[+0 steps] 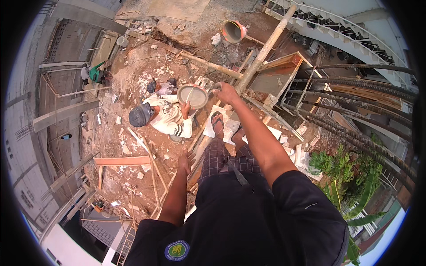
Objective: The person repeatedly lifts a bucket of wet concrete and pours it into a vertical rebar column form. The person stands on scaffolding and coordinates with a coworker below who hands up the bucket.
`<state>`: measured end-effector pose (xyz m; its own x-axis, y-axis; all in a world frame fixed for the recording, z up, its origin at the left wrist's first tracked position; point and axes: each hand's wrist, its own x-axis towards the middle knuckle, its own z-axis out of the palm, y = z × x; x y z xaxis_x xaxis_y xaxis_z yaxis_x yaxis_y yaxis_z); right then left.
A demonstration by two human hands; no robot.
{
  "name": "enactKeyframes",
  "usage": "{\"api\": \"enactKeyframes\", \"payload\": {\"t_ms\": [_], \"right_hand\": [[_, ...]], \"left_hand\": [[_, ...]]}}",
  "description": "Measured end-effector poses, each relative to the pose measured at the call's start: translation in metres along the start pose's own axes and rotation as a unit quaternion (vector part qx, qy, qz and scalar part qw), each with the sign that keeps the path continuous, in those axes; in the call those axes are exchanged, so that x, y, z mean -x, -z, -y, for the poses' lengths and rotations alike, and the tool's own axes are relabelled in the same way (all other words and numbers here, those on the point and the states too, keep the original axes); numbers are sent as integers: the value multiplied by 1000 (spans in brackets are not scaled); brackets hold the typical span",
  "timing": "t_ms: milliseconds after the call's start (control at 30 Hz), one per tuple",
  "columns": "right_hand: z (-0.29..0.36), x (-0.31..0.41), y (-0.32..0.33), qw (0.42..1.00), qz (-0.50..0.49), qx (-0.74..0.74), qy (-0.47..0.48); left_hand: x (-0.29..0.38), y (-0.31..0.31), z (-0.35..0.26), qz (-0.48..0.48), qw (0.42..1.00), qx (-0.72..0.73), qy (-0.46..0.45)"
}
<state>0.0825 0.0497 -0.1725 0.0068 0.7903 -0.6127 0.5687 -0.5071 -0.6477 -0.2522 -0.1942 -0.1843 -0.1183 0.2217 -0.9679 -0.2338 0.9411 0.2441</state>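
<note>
My left hand (186,161) is out at my left side, palm partly up, fingers apart, with nothing in it. My right hand (226,93) reaches forward with curled fingers; whether it grips anything cannot be told. Just left of it a round bucket (193,96) of grey wet mix is held up by a co-worker in a cap and a light long-sleeved shirt (168,116). One of the co-worker's hands is at the bucket's side. Below my right hand, my feet in flip-flops (217,123) stand on pale boards.
A wooden formwork box (276,79) stands ahead to the right, beside a thick bamboo pole (266,50). Steel rebar (359,83) juts in at right. Another bucket (234,32) hangs or stands farther ahead. Lower down are more co-workers, timber (123,161) and rubble.
</note>
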Motion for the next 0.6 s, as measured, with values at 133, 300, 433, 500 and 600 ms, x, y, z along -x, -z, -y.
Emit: {"api": "enactKeyframes", "payload": {"t_ms": [133,300,433,500,600], "right_hand": [[-16,-40,-108,990,137,5,-43],[-37,-94,-246,951,119,-257,-126],[28,-61,-252,878,182,-403,-185],[41,-53,-253,815,238,-495,-184],[48,-11,-243,815,116,-549,-144]], "left_hand": [[21,60,118,-68,995,20,70],[48,88,158,-120,985,70,99],[48,44,182,-93,982,142,82],[46,34,163,-68,986,140,61],[39,5,118,-71,990,122,2]]}}
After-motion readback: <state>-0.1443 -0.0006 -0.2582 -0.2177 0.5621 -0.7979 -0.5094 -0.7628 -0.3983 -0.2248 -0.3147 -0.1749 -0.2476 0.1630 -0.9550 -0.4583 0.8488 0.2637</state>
